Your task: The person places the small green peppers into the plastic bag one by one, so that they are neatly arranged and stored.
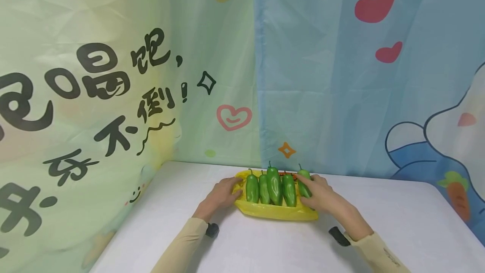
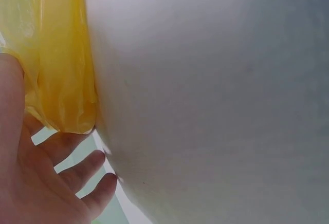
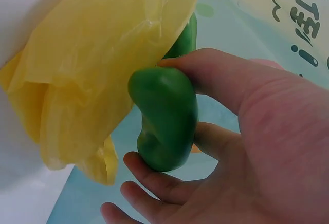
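Observation:
A yellow plastic bag [image 1: 273, 212] lies across the table, with several green peppers [image 1: 274, 184] standing in a row in its opening. At the bag's left end, my left hand [image 1: 222, 193] holds the plastic between thumb and fingers; the left wrist view shows the yellow film [image 2: 64, 70] between them. My right hand [image 1: 322, 193] is at the right end of the row and grips the outermost green pepper [image 3: 167, 116] between its thumb and fingers. That pepper is beside the bag's edge, stem up in the head view.
Small red-orange pieces [image 1: 293, 175] show behind the peppers. The white table [image 1: 265, 247] reaches back to a printed curtain [image 1: 303, 75], close behind the bag. Another curtain with dark lettering [image 1: 102, 70] hangs along the left side.

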A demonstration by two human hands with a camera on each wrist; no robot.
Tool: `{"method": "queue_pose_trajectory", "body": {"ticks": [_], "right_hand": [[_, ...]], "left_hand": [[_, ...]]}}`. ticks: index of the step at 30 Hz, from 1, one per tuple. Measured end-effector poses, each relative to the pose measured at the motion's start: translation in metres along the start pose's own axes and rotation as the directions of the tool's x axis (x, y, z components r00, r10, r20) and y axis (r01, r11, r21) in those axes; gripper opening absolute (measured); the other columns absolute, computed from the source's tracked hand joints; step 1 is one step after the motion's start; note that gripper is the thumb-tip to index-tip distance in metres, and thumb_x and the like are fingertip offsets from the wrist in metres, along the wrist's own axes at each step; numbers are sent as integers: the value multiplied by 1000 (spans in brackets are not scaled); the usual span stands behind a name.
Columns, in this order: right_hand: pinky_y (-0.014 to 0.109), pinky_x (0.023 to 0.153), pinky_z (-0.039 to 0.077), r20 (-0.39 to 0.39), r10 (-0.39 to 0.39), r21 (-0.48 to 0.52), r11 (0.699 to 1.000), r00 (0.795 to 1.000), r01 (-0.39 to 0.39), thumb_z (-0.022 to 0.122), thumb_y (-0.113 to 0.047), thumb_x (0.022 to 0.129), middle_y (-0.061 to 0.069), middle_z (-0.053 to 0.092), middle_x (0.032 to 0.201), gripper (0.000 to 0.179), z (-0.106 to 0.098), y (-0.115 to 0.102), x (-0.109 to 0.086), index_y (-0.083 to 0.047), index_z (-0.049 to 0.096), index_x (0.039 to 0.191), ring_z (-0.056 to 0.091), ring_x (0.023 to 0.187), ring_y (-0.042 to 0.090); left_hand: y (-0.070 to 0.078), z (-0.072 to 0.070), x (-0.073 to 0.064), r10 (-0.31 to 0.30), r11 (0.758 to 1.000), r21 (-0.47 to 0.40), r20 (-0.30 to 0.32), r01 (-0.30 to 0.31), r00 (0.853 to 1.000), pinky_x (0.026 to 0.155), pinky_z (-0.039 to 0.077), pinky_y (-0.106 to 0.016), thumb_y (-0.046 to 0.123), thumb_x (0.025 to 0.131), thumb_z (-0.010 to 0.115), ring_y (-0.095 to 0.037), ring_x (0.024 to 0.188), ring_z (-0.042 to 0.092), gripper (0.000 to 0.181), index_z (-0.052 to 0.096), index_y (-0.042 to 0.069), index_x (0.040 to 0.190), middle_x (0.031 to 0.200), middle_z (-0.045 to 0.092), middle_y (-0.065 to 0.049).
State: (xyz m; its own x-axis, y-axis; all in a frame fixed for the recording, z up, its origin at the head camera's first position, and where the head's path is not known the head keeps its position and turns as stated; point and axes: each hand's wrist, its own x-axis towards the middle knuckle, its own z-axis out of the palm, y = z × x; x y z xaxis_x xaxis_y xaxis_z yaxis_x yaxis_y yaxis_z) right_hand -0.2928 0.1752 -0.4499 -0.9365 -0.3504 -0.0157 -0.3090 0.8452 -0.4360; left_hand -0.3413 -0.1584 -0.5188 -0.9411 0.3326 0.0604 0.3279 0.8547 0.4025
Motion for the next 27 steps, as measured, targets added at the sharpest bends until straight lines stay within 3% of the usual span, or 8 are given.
{"method": "queue_pose_trajectory", "body": {"ticks": [8,15,27], "right_hand": [[74,96,43,14,-7,23,1000,1000,6,66,-20,91,43,33,147,71,5,-4,8,-10,37,155,35,134,60],[74,95,44,8,-18,4,1000,1000,18,68,-19,90,39,38,144,73,8,-11,14,-13,37,156,43,129,55],[72,97,44,47,2,37,999,999,-3,68,-20,92,40,31,150,73,13,-13,23,-13,35,157,35,136,57]], "left_hand": [[-2,0,1,11,1000,4,-8,-11,1000,116,37,-57,31,101,55,-35,140,47,47,53,13,144,148,55,-10],[-3,2,2,13,1000,2,-6,-13,1000,116,38,-58,31,100,55,-35,140,47,48,52,13,145,148,55,-10],[-1,1,0,-7,1000,-2,4,7,1000,117,37,-57,32,101,54,-35,140,47,48,52,13,145,149,55,-10]]}}
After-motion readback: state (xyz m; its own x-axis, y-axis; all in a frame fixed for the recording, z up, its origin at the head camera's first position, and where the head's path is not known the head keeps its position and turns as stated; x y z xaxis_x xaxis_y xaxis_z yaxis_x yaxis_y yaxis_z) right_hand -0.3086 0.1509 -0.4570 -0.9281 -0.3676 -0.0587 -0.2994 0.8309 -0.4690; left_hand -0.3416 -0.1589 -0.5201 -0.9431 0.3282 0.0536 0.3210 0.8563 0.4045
